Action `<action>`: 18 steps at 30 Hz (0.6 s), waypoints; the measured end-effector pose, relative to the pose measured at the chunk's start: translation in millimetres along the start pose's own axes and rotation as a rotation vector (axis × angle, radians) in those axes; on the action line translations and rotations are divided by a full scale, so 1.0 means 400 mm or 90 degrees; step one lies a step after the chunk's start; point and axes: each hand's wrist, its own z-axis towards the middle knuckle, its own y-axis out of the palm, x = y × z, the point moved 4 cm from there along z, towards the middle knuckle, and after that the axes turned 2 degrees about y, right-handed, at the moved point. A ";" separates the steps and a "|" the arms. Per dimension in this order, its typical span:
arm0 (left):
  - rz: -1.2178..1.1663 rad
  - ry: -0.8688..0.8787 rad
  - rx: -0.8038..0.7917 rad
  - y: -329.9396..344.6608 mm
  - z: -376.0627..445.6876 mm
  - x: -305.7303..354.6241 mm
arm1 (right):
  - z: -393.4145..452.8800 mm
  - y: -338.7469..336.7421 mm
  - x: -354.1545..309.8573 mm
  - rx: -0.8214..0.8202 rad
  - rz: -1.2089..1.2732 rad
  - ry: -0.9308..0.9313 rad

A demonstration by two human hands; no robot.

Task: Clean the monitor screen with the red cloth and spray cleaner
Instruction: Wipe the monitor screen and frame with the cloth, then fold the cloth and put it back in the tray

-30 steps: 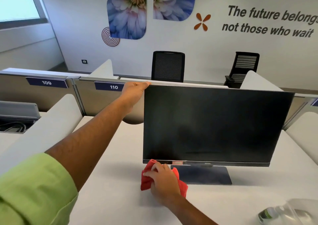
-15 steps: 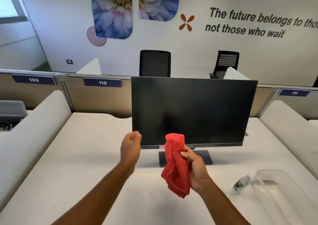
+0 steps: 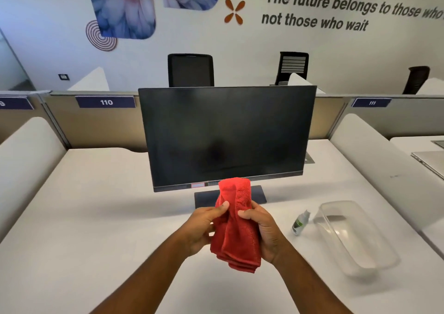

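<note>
Cloth: red cloth [image 3: 236, 227] bunched into a long roll, long axis upright, top end pointing up toward the monitor's lower edge, loose folds hanging below my palms.
Cloth position: held in the air above the white desk [image 3: 84, 217], in front of the monitor stand [image 3: 209, 197], near the middle of the view.
Left hand [image 3: 201, 227]: curled around the cloth's left side, thumb pressed on the fabric.
Right hand [image 3: 264, 232]: wrapped around the cloth's right side, thumb on the front.
Monitor [image 3: 227, 135]: upright on the desk, dark screen facing me, long axis running left to right.
Spray cleaner [image 3: 300, 223]: small bottle lying on its side on the desk to my right, nozzle end pointing away from me, just beside the clear plastic tub [image 3: 355, 239].
Change: half a second ago only my right hand held the cloth and my left hovered apart, loosely closed; now both grip it. A second ago my left hand was on the monitor's top corner and the cloth was down at its lower edge.
</note>
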 end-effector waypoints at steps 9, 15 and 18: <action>-0.078 0.051 0.007 0.172 0.045 0.007 | -0.052 -0.221 -0.077 -0.002 -0.055 -0.021; -0.221 0.050 0.116 0.249 0.085 -0.021 | -0.061 -0.375 -0.148 -0.022 -0.040 -0.034; -0.250 0.052 0.115 0.283 0.097 -0.025 | -0.056 -0.441 -0.183 -0.025 -0.043 -0.007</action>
